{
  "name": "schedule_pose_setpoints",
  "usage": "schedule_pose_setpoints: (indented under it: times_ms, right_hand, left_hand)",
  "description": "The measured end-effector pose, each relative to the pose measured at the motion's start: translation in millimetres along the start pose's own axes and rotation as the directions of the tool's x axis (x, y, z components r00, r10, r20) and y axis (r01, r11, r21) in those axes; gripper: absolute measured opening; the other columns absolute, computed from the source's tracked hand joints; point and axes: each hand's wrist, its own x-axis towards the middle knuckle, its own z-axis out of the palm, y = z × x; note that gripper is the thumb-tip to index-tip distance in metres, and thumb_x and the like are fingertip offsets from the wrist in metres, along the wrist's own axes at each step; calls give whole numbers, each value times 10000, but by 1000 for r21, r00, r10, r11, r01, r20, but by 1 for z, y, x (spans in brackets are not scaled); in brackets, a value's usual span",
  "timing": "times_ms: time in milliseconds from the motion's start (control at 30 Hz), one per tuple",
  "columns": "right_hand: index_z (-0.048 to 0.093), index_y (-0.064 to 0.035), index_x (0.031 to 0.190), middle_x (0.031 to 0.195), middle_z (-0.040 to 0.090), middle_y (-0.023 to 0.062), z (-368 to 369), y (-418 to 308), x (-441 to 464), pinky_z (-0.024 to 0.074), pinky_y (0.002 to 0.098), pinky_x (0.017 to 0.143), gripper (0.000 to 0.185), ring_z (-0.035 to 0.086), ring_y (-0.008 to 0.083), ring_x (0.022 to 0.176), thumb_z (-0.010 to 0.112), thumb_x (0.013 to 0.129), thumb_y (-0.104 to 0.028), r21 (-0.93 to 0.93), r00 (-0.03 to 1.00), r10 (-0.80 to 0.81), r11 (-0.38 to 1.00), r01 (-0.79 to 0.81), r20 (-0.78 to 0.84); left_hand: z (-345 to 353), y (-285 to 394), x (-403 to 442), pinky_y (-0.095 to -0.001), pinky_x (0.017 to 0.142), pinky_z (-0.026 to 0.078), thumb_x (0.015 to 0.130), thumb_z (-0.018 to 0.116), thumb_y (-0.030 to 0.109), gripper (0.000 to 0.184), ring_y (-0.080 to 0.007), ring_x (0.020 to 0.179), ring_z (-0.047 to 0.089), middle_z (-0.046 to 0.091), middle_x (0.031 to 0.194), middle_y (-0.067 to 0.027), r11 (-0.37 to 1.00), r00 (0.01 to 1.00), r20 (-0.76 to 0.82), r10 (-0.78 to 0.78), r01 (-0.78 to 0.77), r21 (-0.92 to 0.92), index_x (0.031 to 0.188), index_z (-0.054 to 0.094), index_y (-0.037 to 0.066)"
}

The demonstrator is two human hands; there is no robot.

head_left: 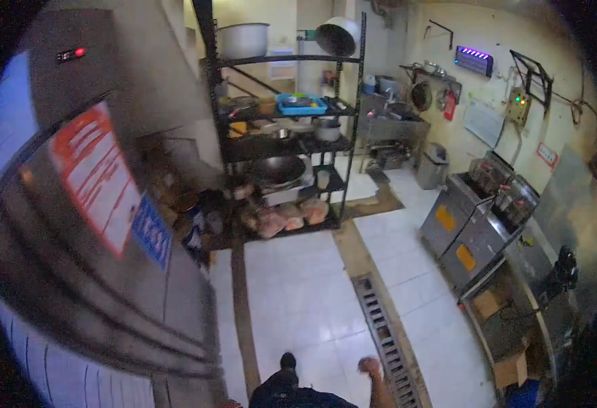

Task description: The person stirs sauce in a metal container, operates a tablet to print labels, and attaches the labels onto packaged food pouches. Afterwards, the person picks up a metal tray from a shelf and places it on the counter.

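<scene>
Low in the head view, my right hand [368, 366] hangs above the white tiled floor [288, 292], just left of the drain grate [383, 333]. It looks small and blurred, and its separate fingers cannot be made out. Only a sliver of my left hand [231, 404] shows at the bottom edge, its fingers hidden. Between them are my dark clothing [305, 398] and one dark shoe [288, 361]. Neither hand visibly touches any object.
A large metal cabinet [101, 272] with signs fills the left. Ahead stands a black rack [353, 129] with pots, a blue tray [302, 109], a wok [278, 170] and bags [271, 221]. Two fryers [458, 221], a bin [433, 168] and cardboard boxes [513, 367] are on the right.
</scene>
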Motion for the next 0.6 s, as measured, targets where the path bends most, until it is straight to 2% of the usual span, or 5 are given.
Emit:
schedule_pose_setpoints:
  times_ms: [33,133,267,400,600]
  right_hand:
    - [670,-90,1021,949,689,153,-5,4,0,558,415,667,441,676,324,759,670,793,-468,104,870,-284,959,265,404]
    - [671,-91,970,902,683,144,-87,-17,13,547,409,645,395,669,310,728,662,799,-446,305,584,274,645,-701,764]
    - [673,-91,903,840,674,133,-127,-23,96,533,401,614,340,658,291,687,650,806,-417,305,422,447,311,-900,789]
    - [675,-92,835,777,665,122,-112,-2,204,518,392,584,298,647,272,646,638,814,-387,290,356,493,209,-934,794]
    - [677,-93,734,684,652,106,-44,87,453,496,380,538,272,631,244,584,620,825,-344,295,566,466,533,-793,680]
  left_hand:
    - [37,37,21,-388,671,541,915,631,293,301,-244,858,645,665,993,-97,999,999,25,36,-37,11,1099,601,57]
    - [152,163,79,-385,661,541,909,632,288,282,-240,856,637,664,980,-87,985,980,114,162,-167,40,1074,605,61]
    - [295,300,150,-381,648,540,901,633,281,257,-234,854,627,662,962,-73,915,887,257,385,-404,24,1040,610,66]
    - [383,369,203,-377,634,540,893,634,275,233,-228,852,617,660,945,-60,764,685,348,640,-615,-195,1006,615,72]
    - [455,392,197,-372,650,539,903,634,293,276,-225,854,635,669,966,-75,927,924,87,373,-374,-12,1048,614,59]
